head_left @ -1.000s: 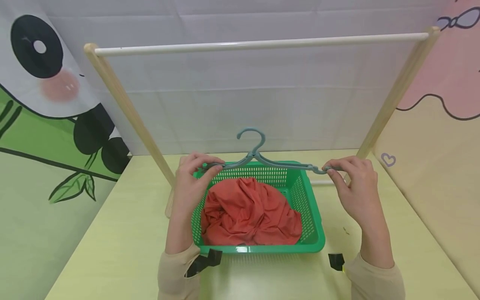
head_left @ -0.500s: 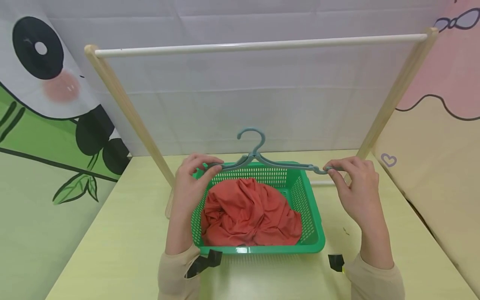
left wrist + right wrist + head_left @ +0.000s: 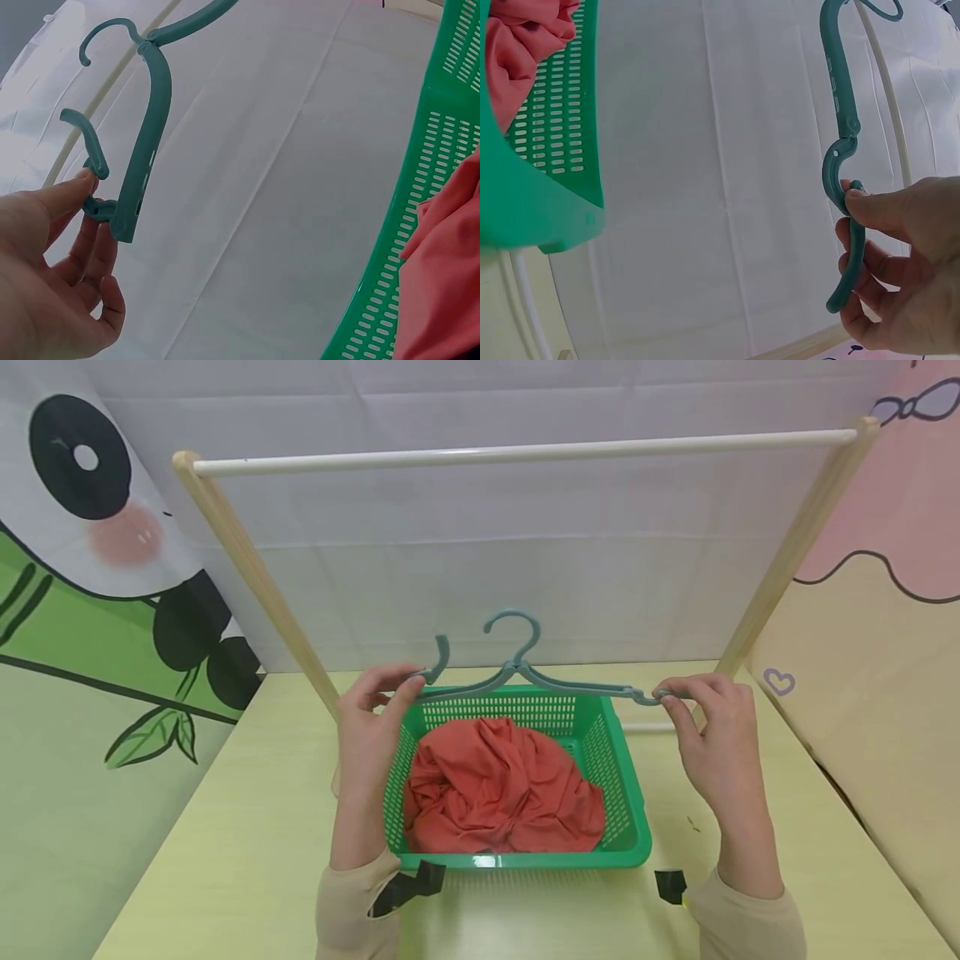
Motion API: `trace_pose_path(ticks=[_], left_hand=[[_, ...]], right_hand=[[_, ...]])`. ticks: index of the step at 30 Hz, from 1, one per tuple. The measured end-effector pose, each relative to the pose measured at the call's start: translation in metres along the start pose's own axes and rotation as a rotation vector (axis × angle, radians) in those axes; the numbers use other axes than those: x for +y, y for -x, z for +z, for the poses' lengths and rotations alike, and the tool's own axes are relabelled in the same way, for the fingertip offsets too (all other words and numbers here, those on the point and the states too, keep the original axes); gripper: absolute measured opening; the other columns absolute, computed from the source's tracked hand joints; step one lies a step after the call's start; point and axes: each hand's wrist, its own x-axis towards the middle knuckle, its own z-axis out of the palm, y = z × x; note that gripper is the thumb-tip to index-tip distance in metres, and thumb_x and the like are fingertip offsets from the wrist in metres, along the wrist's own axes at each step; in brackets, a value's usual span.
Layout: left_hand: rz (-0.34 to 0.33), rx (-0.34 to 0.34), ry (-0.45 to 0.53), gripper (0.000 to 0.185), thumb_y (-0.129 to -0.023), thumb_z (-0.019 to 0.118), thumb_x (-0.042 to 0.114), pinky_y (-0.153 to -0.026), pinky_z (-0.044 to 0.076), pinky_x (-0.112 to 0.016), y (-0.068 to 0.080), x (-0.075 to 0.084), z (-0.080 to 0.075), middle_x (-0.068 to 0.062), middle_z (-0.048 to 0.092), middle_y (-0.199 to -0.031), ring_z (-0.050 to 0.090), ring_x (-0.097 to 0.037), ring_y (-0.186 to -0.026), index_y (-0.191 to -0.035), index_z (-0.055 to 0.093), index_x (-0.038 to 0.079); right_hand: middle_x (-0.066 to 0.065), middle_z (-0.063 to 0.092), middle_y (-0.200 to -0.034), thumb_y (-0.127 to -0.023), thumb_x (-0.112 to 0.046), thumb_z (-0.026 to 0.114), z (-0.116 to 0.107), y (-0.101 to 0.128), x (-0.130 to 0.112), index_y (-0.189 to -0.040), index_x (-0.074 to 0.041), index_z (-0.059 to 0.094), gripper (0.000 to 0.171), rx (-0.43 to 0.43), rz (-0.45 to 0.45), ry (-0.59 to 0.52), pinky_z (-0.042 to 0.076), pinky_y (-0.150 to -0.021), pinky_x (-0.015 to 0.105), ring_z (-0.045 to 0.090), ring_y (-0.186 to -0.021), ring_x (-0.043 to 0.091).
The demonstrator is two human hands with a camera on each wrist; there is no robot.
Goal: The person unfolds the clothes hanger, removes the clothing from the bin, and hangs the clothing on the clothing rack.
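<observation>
A teal hanger (image 3: 525, 681) spans left to right above the far rim of a green basket (image 3: 626, 827), its long axis level and parallel to the white rail (image 3: 517, 450) overhead, hook (image 3: 513, 631) pointing up and away. The left hand (image 3: 371, 727) pinches the hanger's left tip between thumb and fingers, where a hinged end piece (image 3: 86, 139) is folded upward; the right hand (image 3: 712, 735) pinches the right tip, whose end piece (image 3: 847, 247) lies more nearly in line with the arm. Both hands sit at equal reach, one at each end. A crumpled red garment (image 3: 498, 785) lies in the basket, below and nearer than the hanger, untouched
</observation>
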Motion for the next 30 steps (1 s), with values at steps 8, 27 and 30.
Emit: trace_pose_path(ticks=[8, 27, 30], left_hand=[[-0.076, 0.061, 0.056, 0.022, -0.085, 0.068, 0.019, -0.076, 0.046, -0.023, 0.002, 0.017, 0.001, 0.015, 0.065, -0.08, 0.058, -0.009, -0.075, -0.102, 0.07, 0.006], [0.019, 0.101, 0.154, 0.023, -0.085, 0.068, 0.019, -0.074, 0.048, -0.024, 0.0, -0.003, 0.003, 0.007, 0.058, -0.082, 0.053, -0.012, -0.068, -0.097, 0.071, -0.001], [0.024, 0.098, 0.159, 0.023, -0.085, 0.068, 0.017, -0.075, 0.047, -0.024, 0.0, -0.004, 0.005, 0.008, 0.058, -0.083, 0.053, -0.012, -0.066, -0.097, 0.071, -0.002]], right_hand=[[0.014, 0.061, -0.099, -0.086, -0.002, 0.064, 0.0, 0.004, -0.001, -0.094, -0.007, 0.068, 0.011, -0.109, 0.077, 0.053, 0.027, -0.077, 0.043, 0.043, -0.096, 0.033], [0.003, 0.055, -0.088, -0.074, -0.013, 0.078, 0.007, 0.006, 0.001, -0.095, -0.019, 0.073, 0.022, -0.133, -0.04, 0.023, 0.018, -0.071, 0.041, 0.036, -0.091, 0.024], [0.005, 0.054, -0.09, -0.075, -0.011, 0.077, 0.009, 0.006, 0.002, -0.092, -0.015, 0.073, 0.018, -0.111, -0.066, 0.032, 0.017, -0.071, 0.044, 0.036, -0.091, 0.027]])
